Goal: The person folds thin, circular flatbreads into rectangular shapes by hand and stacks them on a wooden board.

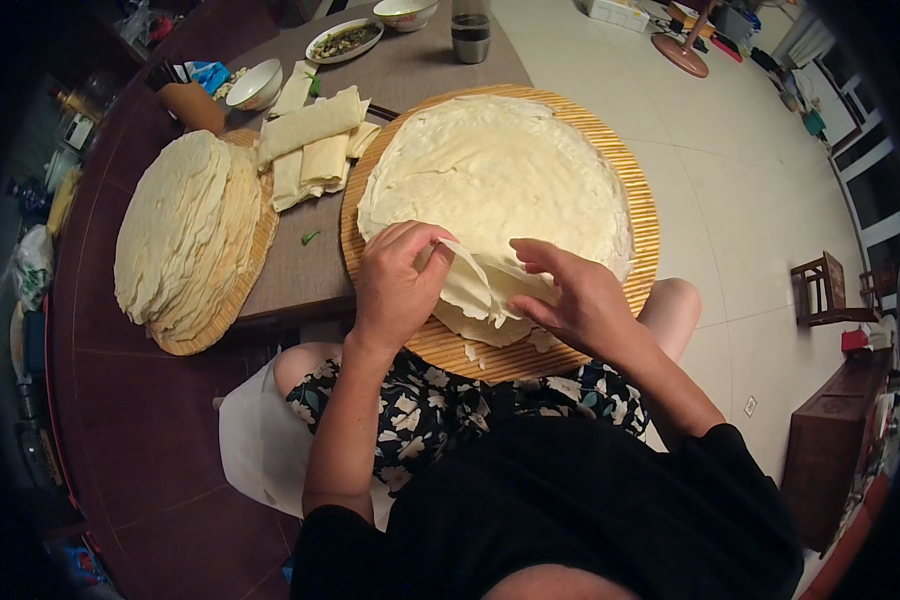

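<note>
A large round sheet of thin flatbread (495, 176) lies on a round slatted mat (640, 225) that reaches over my lap. My left hand (403, 281) pinches the near edge of the sheet between thumb and fingers and holds it lifted in a fold. Under the raised edge, more flatbread shows. My right hand (570, 292) is at the right of the fold, fingers and thumb apart, nothing gripped between them; whether its fingertips touch the sheet is hard to tell. Small torn flakes (471, 352) lie on the mat's near side.
Left of the mat, folded flatbreads (315, 135) are piled on the table (300, 262). A tall stack of round flatbreads (180, 225) rests on another mat at the table's left edge. Bowls (255, 86), a dish of dark food (343, 40) and a tumbler (470, 34) stand farther back.
</note>
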Motion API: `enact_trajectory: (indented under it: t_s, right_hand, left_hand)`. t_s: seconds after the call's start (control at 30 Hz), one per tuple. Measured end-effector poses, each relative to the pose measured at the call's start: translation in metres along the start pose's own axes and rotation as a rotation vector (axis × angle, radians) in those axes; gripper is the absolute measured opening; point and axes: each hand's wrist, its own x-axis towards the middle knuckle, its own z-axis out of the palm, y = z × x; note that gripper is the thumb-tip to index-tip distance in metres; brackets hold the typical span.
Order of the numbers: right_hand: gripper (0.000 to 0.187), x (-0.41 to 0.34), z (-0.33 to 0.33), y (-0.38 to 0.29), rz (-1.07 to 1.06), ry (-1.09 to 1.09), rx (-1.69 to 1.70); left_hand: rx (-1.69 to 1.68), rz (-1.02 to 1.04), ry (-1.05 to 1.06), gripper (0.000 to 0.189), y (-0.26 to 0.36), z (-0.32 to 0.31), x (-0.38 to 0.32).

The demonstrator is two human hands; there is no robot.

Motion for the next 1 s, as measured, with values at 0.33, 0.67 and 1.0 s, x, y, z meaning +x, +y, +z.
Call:
enact_trajectory:
  t_s: [0.33,0.67,1.0]
  right_hand:
    - [0.023,0.054,-0.019,0.019,0.228,-0.390,-0.024]
    - [0.019,0.110,-0.067,0.009,-0.023,-0.226,-0.232]
    - [0.022,0.028,-0.077,-0.043,-0.485,0.233,-0.345]
  left_hand:
    - [0.067,0.336,0.141,0.015,0.009,0.017,-0.040]
    - [0.253,0.084,-0.344,0.035,0.013,0.023,-0.058]
    - [0.114,-0.051,-0.348,0.025,-0.009,0.030,-0.047]
